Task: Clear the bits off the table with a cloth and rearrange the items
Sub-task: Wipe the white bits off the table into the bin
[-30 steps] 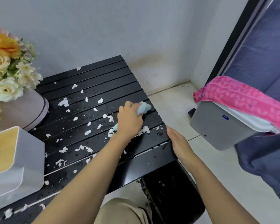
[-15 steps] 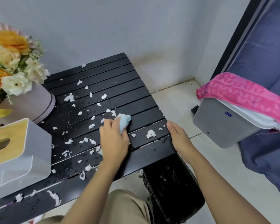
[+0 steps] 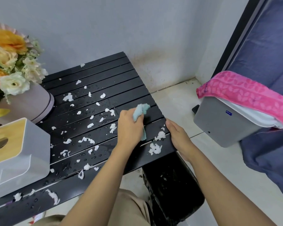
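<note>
Left hand grips cloth near right edge of surface. Right hand flat against that edge, holding nothing. Bits clumped near front-right corner. Risk: hard sweep flicks them past bin below, onto floor.

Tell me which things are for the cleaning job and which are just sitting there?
For the job: blue cloth in the left hand; white bits; black table; right hand at the table's edge; black bin below it; tissue box and flower box, to rearrange.
Just lying about: grey bin to the right; pink towel over it; blue fabric.
</note>
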Demonstrator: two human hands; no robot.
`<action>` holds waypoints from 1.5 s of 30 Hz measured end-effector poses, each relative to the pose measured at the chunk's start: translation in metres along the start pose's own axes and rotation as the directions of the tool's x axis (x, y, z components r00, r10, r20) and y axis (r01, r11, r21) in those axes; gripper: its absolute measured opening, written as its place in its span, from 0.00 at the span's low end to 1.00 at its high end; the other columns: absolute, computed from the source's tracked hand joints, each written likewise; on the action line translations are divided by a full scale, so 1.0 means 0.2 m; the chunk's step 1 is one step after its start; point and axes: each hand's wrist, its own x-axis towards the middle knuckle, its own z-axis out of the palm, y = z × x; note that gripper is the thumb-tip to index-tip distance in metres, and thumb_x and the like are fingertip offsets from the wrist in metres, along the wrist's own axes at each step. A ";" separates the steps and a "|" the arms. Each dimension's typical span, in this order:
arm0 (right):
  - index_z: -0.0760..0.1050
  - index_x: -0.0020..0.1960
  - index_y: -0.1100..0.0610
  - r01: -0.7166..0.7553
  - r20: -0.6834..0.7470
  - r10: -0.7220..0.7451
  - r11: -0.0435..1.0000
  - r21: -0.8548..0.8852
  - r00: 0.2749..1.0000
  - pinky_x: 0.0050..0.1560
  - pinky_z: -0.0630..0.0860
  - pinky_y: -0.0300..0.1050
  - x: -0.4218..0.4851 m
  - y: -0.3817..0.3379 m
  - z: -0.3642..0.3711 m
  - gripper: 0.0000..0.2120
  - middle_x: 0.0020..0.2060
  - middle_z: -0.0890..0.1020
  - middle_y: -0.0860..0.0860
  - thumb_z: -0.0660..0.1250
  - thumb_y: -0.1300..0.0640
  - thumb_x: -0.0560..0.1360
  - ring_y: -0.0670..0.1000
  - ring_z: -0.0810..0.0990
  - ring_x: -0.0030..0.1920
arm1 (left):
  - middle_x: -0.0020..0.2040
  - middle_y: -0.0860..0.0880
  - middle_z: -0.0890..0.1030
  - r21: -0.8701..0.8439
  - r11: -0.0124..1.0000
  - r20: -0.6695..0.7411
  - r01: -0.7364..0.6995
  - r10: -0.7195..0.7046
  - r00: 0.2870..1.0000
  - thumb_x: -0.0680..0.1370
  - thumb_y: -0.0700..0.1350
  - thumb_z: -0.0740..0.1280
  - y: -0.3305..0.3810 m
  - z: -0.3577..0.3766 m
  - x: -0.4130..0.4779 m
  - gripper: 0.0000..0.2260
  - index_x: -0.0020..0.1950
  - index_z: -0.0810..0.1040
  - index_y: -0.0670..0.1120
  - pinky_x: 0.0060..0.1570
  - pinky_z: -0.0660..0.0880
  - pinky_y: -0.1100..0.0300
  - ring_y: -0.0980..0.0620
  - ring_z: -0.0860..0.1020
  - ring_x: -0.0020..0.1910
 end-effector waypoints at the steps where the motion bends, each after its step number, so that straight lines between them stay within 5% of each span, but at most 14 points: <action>1: 0.78 0.60 0.43 -0.002 0.009 0.002 1.000 0.003 1.000 0.57 0.78 0.45 0.00 0.00 0.00 0.15 0.53 0.84 0.43 0.54 0.47 0.83 0.45 0.82 0.55 | 0.43 0.51 0.75 0.123 0.992 0.015 -0.038 0.036 0.999 0.77 0.45 0.63 -0.01 0.03 -0.01 0.03 0.45 0.77 0.50 0.41 0.68 0.57 0.46 0.71 0.45; 4: 0.77 0.61 0.42 -0.008 0.028 0.008 1.000 -0.003 1.000 0.58 0.77 0.46 0.00 0.00 -0.01 0.15 0.54 0.84 0.43 0.53 0.46 0.83 0.45 0.82 0.55 | 0.53 0.46 0.74 0.404 0.911 -0.020 -0.083 0.100 0.995 0.76 0.44 0.65 -0.01 0.13 -0.15 0.17 0.65 0.74 0.46 0.45 0.71 0.51 0.44 0.69 0.44; 7: 0.76 0.63 0.44 -0.005 0.003 0.005 0.999 -0.042 1.000 0.67 0.70 0.47 0.02 0.03 -0.02 0.17 0.58 0.81 0.42 0.53 0.43 0.82 0.42 0.77 0.60 | 0.55 0.49 0.73 0.326 0.933 0.064 -0.151 0.138 0.988 0.76 0.43 0.62 0.05 0.15 -0.31 0.19 0.67 0.73 0.48 0.49 0.70 0.53 0.47 0.68 0.45; 13: 0.73 0.67 0.41 -0.011 0.051 0.011 1.000 0.002 0.999 0.69 0.69 0.54 0.06 0.07 -0.03 0.22 0.63 0.79 0.42 0.57 0.37 0.77 0.45 0.76 0.65 | 0.35 0.52 0.70 -0.029 0.998 0.141 -0.064 0.068 0.988 0.78 0.43 0.64 0.08 0.01 -0.12 0.11 0.35 0.70 0.49 0.37 0.66 0.59 0.46 0.72 0.40; 15: 0.74 0.66 0.39 -0.022 0.057 0.021 0.999 0.023 0.998 0.68 0.71 0.54 0.06 0.06 -0.03 0.19 0.61 0.80 0.42 0.57 0.39 0.77 0.46 0.78 0.63 | 0.40 0.47 0.72 0.082 0.992 0.120 -0.096 0.086 0.989 0.78 0.46 0.64 0.05 0.03 -0.02 0.05 0.44 0.77 0.48 0.41 0.69 0.51 0.40 0.72 0.44; 17: 0.74 0.65 0.40 -0.028 0.051 0.026 0.999 0.039 0.998 0.67 0.71 0.54 0.05 0.05 -0.03 0.18 0.60 0.81 0.42 0.57 0.40 0.78 0.47 0.79 0.61 | 0.54 0.48 0.72 0.315 0.945 0.137 -0.090 0.049 0.989 0.79 0.49 0.63 0.03 0.09 0.00 0.14 0.64 0.75 0.53 0.51 0.69 0.50 0.43 0.69 0.52; 21: 0.77 0.62 0.42 -0.028 0.062 0.025 0.998 0.048 0.998 0.65 0.73 0.52 0.04 0.05 -0.03 0.16 0.57 0.83 0.44 0.55 0.44 0.81 0.47 0.80 0.59 | 0.61 0.53 0.71 0.437 0.875 0.109 -0.207 0.177 0.978 0.77 0.42 0.62 0.03 0.13 -0.14 0.21 0.69 0.70 0.55 0.47 0.63 0.54 0.47 0.65 0.51; 24: 0.75 0.66 0.45 -0.041 0.064 0.038 0.998 0.045 0.997 0.69 0.69 0.53 0.04 0.05 -0.03 0.20 0.62 0.80 0.45 0.56 0.41 0.80 0.46 0.77 0.63 | 0.59 0.56 0.72 0.331 0.876 0.254 -0.351 0.275 0.927 0.74 0.40 0.62 0.01 0.07 -0.30 0.23 0.68 0.72 0.56 0.48 0.66 0.54 0.49 0.66 0.50; 28: 0.73 0.67 0.44 -0.056 0.053 0.053 0.997 0.059 0.997 0.70 0.67 0.55 0.06 0.07 -0.04 0.26 0.64 0.79 0.45 0.60 0.35 0.73 0.47 0.76 0.64 | 0.54 0.53 0.76 -0.124 0.978 0.296 -0.168 0.198 0.934 0.73 0.44 0.65 0.00 -0.04 -0.20 0.17 0.61 0.79 0.53 0.60 0.69 0.54 0.50 0.74 0.55; 34: 0.77 0.63 0.45 -0.072 0.116 0.060 0.993 0.098 0.991 0.64 0.74 0.54 0.04 0.04 -0.04 0.16 0.57 0.83 0.47 0.56 0.44 0.82 0.50 0.81 0.58 | 0.58 0.51 0.71 0.353 0.934 0.083 -0.058 0.030 0.996 0.78 0.45 0.64 0.01 0.08 0.00 0.18 0.67 0.74 0.55 0.55 0.69 0.49 0.45 0.68 0.54; 37: 0.76 0.64 0.46 -0.052 0.115 0.043 0.995 0.082 0.992 0.65 0.73 0.57 0.06 0.05 -0.05 0.17 0.58 0.83 0.50 0.57 0.42 0.81 0.52 0.81 0.59 | 0.59 0.50 0.72 0.420 0.878 0.100 -0.230 0.207 0.973 0.73 0.39 0.64 0.04 0.13 -0.19 0.24 0.68 0.72 0.53 0.47 0.68 0.51 0.45 0.68 0.49; 40: 0.69 0.72 0.46 -0.056 0.136 0.048 0.997 0.052 0.990 0.72 0.65 0.52 0.07 0.06 -0.07 0.25 0.69 0.73 0.45 0.57 0.38 0.78 0.46 0.72 0.68 | 0.58 0.54 0.73 0.280 0.881 0.249 -0.381 0.317 0.915 0.72 0.40 0.66 0.03 0.09 -0.39 0.24 0.67 0.73 0.55 0.49 0.68 0.53 0.48 0.68 0.49; 43: 0.67 0.73 0.45 -0.028 0.126 0.026 0.999 0.015 0.992 0.73 0.62 0.49 0.08 0.05 -0.07 0.27 0.71 0.70 0.42 0.57 0.36 0.77 0.43 0.68 0.70 | 0.53 0.56 0.75 -0.138 0.986 0.366 -0.089 0.135 0.921 0.75 0.41 0.66 0.04 -0.01 -0.31 0.18 0.58 0.77 0.63 0.58 0.70 0.54 0.51 0.72 0.54; 45: 0.69 0.71 0.42 -0.022 0.132 0.025 0.999 -0.024 0.991 0.73 0.63 0.54 0.09 0.06 -0.07 0.28 0.68 0.74 0.43 0.58 0.33 0.74 0.45 0.71 0.69 | 0.51 0.55 0.76 -0.264 0.964 0.273 0.039 0.036 0.961 0.76 0.39 0.67 0.05 -0.01 -0.20 0.16 0.55 0.79 0.61 0.61 0.71 0.53 0.52 0.75 0.56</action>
